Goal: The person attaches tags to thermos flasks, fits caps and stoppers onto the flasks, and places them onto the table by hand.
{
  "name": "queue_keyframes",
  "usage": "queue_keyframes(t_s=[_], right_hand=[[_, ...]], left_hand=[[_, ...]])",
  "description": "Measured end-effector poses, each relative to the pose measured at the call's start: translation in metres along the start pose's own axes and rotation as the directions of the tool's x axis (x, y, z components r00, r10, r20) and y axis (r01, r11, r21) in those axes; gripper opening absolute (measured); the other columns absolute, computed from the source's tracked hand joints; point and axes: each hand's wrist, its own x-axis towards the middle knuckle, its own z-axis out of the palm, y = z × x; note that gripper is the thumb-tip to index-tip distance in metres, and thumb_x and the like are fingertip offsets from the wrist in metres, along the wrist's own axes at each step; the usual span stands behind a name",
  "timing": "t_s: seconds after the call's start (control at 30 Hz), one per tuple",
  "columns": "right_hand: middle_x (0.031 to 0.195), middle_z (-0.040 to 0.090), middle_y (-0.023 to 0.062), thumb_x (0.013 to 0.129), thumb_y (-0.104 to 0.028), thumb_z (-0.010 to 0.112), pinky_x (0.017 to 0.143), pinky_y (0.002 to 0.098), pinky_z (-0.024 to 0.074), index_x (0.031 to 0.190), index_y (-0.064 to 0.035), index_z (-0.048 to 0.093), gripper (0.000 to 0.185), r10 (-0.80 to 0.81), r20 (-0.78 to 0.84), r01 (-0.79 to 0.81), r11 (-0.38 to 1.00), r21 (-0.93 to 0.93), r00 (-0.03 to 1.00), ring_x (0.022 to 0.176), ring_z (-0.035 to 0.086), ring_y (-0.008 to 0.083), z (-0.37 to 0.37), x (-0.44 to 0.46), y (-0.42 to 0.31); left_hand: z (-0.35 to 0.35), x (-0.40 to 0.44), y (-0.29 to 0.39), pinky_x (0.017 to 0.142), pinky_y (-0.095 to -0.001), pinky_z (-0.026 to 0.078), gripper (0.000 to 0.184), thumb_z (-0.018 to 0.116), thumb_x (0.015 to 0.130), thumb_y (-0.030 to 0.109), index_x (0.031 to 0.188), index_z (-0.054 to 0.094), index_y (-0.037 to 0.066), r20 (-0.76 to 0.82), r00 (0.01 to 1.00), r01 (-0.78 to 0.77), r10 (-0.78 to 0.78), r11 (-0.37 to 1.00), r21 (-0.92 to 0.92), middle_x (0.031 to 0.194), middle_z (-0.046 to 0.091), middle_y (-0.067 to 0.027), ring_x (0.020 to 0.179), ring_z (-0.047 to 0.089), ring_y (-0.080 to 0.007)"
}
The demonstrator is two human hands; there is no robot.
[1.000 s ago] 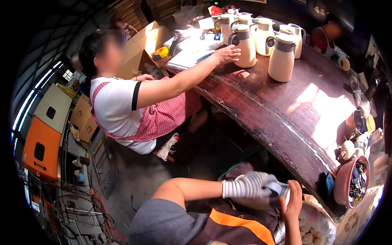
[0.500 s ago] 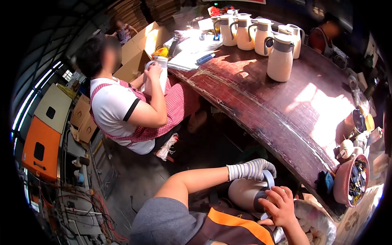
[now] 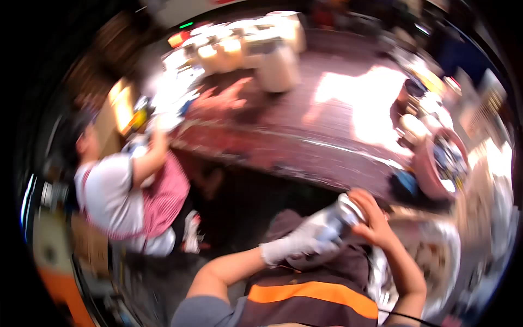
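An insulated jug (image 3: 339,217) is held over my lap, its pale rim tilted up to the right; blur hides its details. My left hand (image 3: 305,237), in a whitish knit glove, is closed around the jug's grey-blue part. Bare, my right hand (image 3: 371,218) curls around the rim end, thumb on the near side and fingers over the far side. Most of the jug's body is hidden by the glove or lost against my dark apron (image 3: 310,294).
Several white jugs (image 3: 278,68) stand on the dark red table (image 3: 261,114). A pink basin (image 3: 427,169) of small parts sits at its right edge. Beside me on the right is a plastic-lined container (image 3: 449,245). At left, a co-worker in a checked apron (image 3: 166,182) sits by the table.
My view has swung right, blurring the scene. The jug is now tilted with its rim up; my left hand has shifted from its handle side to lower around it, and my right hand has closed around the rim.
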Motion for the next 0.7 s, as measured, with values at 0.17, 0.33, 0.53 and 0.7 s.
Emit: queue_keyframes(t_s=[0.17, 0.33, 0.53, 0.7], right_hand=[[0.094, 0.066, 0.0076, 0.086, -0.008, 0.066, 0.069, 0.0251, 0.0455, 0.105, -0.0005, 0.067, 0.020, -0.011, -0.737, -0.157, 0.975, -0.158, 0.676, 0.078, 0.057, 0.0122, -0.085, -0.019, 0.017], [0.091, 0.071, 0.0121, 0.090, -0.023, 0.060, 0.076, 0.0325, 0.0503, 0.100, -0.0012, 0.069, 0.025, 0.021, -0.851, -0.514, 0.805, -0.297, 0.524, 0.083, 0.067, 0.0228, -0.190, -0.032, 0.049], [0.124, 0.057, 0.0156, 0.079, -0.047, 0.066, 0.099, 0.0457, 0.0370, 0.110, -0.0085, 0.068, 0.049, 0.211, -0.762, -0.789, 0.103, -0.605, 0.612, 0.118, 0.051, 0.0314, -0.222, 0.018, 0.073], [0.113, 0.063, 0.0101, 0.077, -0.032, 0.071, 0.090, 0.0485, 0.0411, 0.090, -0.0087, 0.068, 0.027, 0.056, -0.713, -0.686, 0.332, -0.647, 0.699, 0.110, 0.056, 0.0282, -0.213, 0.024, 0.071]], left_hand=[[0.002, 0.023, 0.040, 0.041, -0.0230, 0.036, 0.026, 0.063, 0.086, 0.018, 0.104, 0.057, 0.000, -0.345, 0.898, 0.174, -0.272, 0.941, -0.290, 0.058, 0.043, 0.0023, 0.043, 0.040, -0.0077], [-0.005, 0.033, 0.031, 0.043, -0.0257, 0.040, 0.026, 0.070, 0.085, 0.022, 0.102, 0.062, 0.004, -0.288, 0.918, 0.190, -0.271, 0.941, -0.279, 0.058, 0.046, 0.0022, 0.047, 0.043, -0.0082], [0.002, 0.033, 0.036, 0.045, -0.0261, 0.043, 0.024, 0.069, 0.085, 0.017, 0.103, 0.062, 0.003, -0.247, 0.898, 0.300, -0.364, 0.917, -0.262, 0.062, 0.051, 0.0007, 0.050, 0.047, -0.0086], [-0.001, 0.029, 0.035, 0.050, -0.0257, 0.046, 0.025, 0.068, 0.085, 0.017, 0.104, 0.062, 0.002, -0.286, 0.893, 0.273, -0.347, 0.924, -0.267, 0.065, 0.055, -0.0010, 0.054, 0.052, -0.0098]])
